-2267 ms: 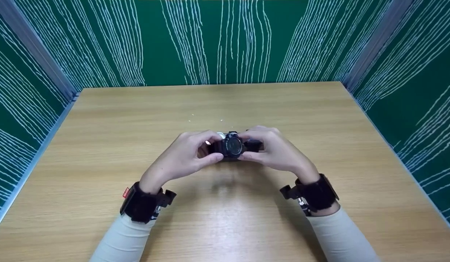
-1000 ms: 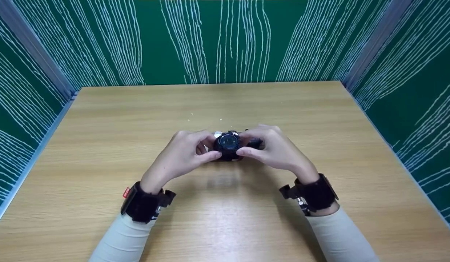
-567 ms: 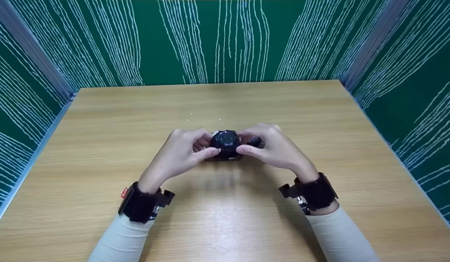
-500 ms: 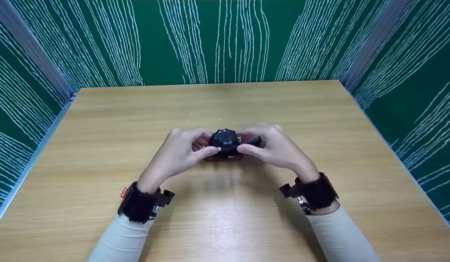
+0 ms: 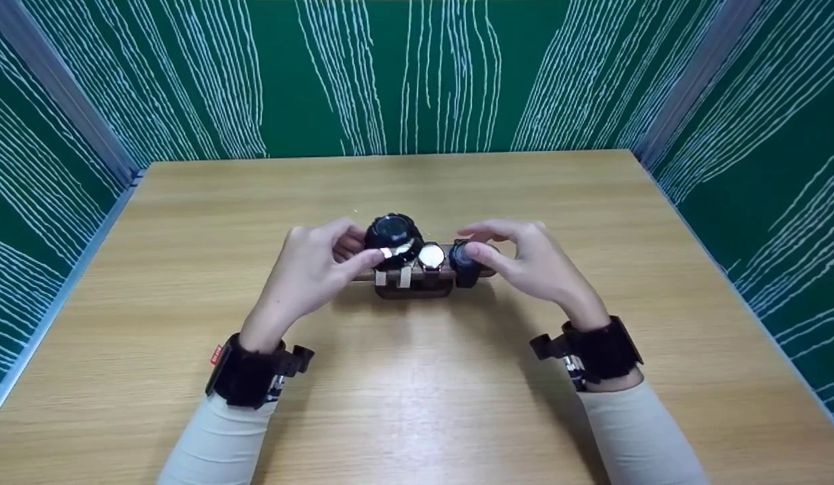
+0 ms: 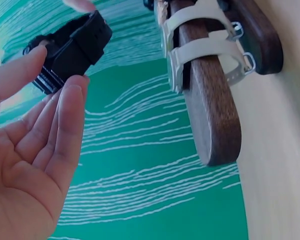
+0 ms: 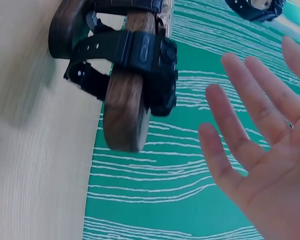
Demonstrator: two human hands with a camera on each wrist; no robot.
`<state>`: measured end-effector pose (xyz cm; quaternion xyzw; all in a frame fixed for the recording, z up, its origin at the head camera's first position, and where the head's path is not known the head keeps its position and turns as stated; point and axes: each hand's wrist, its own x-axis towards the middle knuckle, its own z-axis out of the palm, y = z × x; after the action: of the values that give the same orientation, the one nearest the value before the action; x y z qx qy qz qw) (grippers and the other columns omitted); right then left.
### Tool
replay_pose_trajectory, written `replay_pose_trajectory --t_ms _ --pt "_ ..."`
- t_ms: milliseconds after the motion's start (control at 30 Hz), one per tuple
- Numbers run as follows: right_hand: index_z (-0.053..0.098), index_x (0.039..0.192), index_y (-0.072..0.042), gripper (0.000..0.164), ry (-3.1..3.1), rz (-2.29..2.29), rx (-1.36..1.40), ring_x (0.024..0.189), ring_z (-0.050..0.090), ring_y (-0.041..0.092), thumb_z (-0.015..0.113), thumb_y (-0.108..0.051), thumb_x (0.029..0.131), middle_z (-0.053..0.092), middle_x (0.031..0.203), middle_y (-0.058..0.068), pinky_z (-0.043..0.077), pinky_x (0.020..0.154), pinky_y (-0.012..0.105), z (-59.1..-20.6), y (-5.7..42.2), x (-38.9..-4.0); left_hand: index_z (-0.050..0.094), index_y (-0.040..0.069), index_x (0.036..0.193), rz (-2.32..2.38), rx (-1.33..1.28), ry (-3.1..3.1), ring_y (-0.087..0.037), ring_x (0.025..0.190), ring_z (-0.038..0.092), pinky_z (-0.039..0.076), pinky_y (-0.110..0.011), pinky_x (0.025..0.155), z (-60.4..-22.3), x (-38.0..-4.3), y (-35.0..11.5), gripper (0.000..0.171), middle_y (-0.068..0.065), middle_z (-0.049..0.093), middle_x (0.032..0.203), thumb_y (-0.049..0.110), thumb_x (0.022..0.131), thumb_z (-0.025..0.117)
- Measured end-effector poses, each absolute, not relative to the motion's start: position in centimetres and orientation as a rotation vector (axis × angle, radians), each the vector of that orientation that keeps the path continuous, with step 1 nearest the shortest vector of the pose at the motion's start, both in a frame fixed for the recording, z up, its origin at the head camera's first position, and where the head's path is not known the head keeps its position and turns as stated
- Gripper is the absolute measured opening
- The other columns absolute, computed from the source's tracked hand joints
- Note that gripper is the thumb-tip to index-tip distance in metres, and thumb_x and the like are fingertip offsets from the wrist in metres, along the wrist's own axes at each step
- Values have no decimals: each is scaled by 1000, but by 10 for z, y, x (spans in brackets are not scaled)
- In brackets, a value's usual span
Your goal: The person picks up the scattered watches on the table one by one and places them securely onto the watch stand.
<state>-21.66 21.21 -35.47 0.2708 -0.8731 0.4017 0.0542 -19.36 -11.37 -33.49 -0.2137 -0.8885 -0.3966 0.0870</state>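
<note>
My left hand [image 5: 312, 273] pinches a black wristwatch [image 5: 392, 232] between thumb and fingers. In the left wrist view the watch [image 6: 72, 52] is held up apart from the dark wooden watch stand [image 6: 222, 115], its strap still in a loop. My right hand [image 5: 531, 259] has its fingers spread and holds nothing; in the right wrist view its palm [image 7: 270, 165] faces the stand's end. Close to it, another black watch [image 7: 157, 70] is strapped round the bar. A watch with a pale round face [image 5: 431, 256] sits mid-bar.
Two white-strapped watches [image 6: 210, 50] hang on the left part of the bar. The stand's base [image 5: 413, 291] rests on the wooden table [image 5: 417, 404]. Green panels with white lines [image 5: 417, 81] enclose the table's back and sides. A tiny white speck lies behind the stand.
The left hand has carried the black watch up and leftward. The right hand has let go of it and moved right, its fingers spreading. The stand's other watches have come into sight.
</note>
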Motion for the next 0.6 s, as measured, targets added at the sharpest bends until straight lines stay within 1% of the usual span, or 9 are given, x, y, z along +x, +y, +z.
replay_pose_trajectory --t_ms 67,167,300,467,600 --pt "74 131 -13 33 -2661 1224 765 119 69 24 70 -33 105 76 127 4 51 107 53 -356 215 -219 74 6 109 -1187 -601 -2637 -16 85 75 63 -30 78 -334 -194 -117 25 -4 79 100 26 96 82" --pt "73 132 -13 33 -2676 1228 664 118 70 25 69 -32 105 77 125 4 50 108 52 -357 220 -223 74 5 110 -1194 -547 -2618 -18 86 76 63 -32 80 -331 -196 -122 27 -5 79 101 26 96 82" --pt "72 134 -13 34 -2698 1254 563 114 70 24 67 -33 107 76 125 5 53 103 48 -360 227 -227 74 5 108 -1182 -472 -2604 -19 86 76 63 -35 80 -329 -198 -129 28 -7 79 99 28 96 82" --pt "70 137 -12 35 -2738 1285 519 115 70 26 65 -32 108 74 130 8 55 101 46 -364 233 -232 74 5 106 -1157 -417 -2602 -20 86 77 62 -37 80 -330 -201 -134 29 -7 80 97 30 95 83" --pt "67 140 -13 37 -2797 1281 479 115 69 28 65 -31 108 73 132 8 55 100 48 -368 237 -235 73 4 106 -1135 -382 -2602 -21 87 77 62 -38 80 -331 -203 -139 30 -8 80 97 31 96 82"
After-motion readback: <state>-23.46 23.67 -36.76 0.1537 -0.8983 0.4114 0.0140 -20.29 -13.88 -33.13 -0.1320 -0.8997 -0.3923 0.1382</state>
